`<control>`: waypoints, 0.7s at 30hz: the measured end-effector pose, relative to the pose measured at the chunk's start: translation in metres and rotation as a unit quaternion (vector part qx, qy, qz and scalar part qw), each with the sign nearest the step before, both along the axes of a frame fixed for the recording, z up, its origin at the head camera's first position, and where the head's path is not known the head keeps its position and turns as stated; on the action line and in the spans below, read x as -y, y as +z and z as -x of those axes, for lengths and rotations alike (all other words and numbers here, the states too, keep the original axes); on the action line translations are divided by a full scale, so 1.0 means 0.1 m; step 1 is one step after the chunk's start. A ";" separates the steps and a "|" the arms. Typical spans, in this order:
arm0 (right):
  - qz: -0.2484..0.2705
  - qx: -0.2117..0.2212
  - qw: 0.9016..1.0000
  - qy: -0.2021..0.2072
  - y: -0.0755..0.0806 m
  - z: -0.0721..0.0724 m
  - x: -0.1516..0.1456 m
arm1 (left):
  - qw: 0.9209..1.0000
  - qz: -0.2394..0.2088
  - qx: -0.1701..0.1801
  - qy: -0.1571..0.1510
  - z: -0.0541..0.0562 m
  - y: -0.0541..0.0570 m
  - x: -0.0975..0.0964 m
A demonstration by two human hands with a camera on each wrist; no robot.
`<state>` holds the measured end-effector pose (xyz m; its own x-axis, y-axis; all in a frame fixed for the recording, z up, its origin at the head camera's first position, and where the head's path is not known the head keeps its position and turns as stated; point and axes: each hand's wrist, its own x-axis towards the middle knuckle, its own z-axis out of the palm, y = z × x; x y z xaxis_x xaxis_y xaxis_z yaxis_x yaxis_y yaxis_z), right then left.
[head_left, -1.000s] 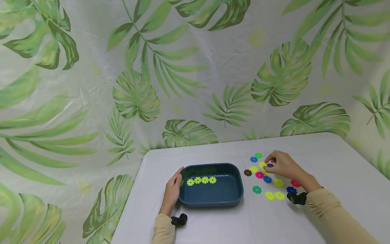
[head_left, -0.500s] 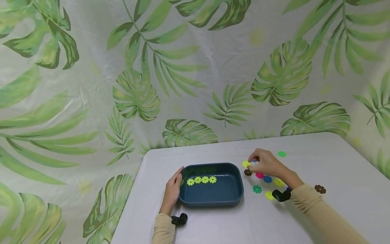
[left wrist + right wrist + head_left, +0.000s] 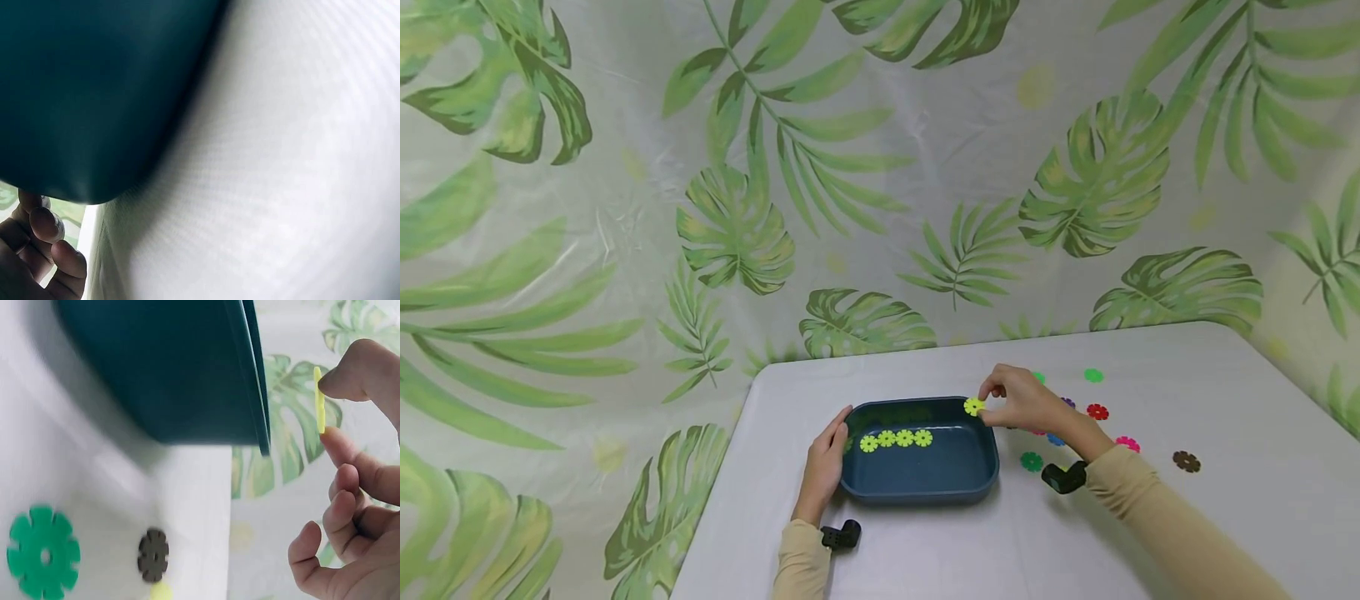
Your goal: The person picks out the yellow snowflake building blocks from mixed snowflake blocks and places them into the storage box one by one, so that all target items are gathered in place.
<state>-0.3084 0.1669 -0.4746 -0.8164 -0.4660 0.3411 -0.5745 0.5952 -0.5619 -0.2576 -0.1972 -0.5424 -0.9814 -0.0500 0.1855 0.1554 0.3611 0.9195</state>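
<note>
My right hand [image 3: 1018, 400] pinches a yellow flower-shaped disc [image 3: 974, 407] between thumb and forefinger, above the right back rim of a dark blue plastic tub [image 3: 917, 483]. In the right wrist view the disc [image 3: 319, 400] is edge-on, held at its two ends beside the tub's rim. My left hand [image 3: 826, 462] holds the tub at its left end; the left wrist view shows its curled fingers [image 3: 47, 225] at the tub's side. Inside the tub, several yellow discs [image 3: 904, 437] lie in a row near the back wall.
Right of the tub, loose flower discs lie on the white table [image 3: 910, 550]: a green one [image 3: 1032, 462], a red one [image 3: 1097, 412], a brown one [image 3: 1187, 462] and others partly hidden under the right arm. A leaf-patterned curtain [image 3: 865, 167] hangs behind.
My right hand has picked a yellow disc out of the scattered ones and carried it left to the tub's rim. The left hand and tub stay in place.
</note>
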 end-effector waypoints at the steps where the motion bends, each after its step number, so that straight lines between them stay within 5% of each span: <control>1: -0.003 0.002 1.000 0.002 0.01 -0.01 0.03 | 1.000 0.000 -0.001 0.001 0.00 0.00 0.00; 21: -0.091 -0.006 0.995 0.042 -0.08 -0.03 0.50 | 1.000 -0.009 0.010 0.005 0.03 -0.01 0.00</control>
